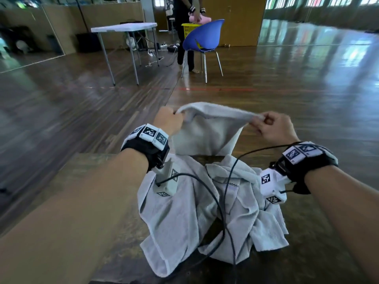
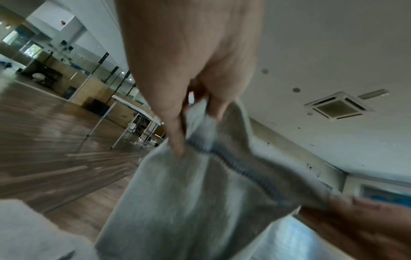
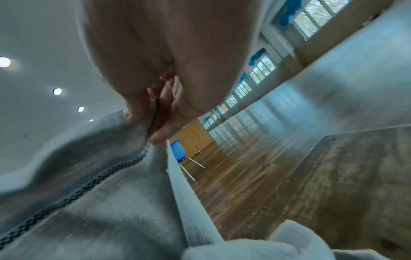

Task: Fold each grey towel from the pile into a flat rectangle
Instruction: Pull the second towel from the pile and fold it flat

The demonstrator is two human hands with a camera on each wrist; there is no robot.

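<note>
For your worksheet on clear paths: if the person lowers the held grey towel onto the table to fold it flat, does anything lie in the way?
Yes. The pile of crumpled grey towels covers the table directly below the held towel, with black cables trailing over it. Both hands grip the towel's upper edge.

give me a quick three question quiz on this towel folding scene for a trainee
1. True or false: the left hand and the right hand both have a grip on the same raised towel.
2. Where does the pile of towels lie? A) on the blue chair B) on the table under the wrists C) in the yellow basket
3. Fill in: the raised towel hangs from its ____ edge.

Key: 1 true; 2 B; 3 top
</note>
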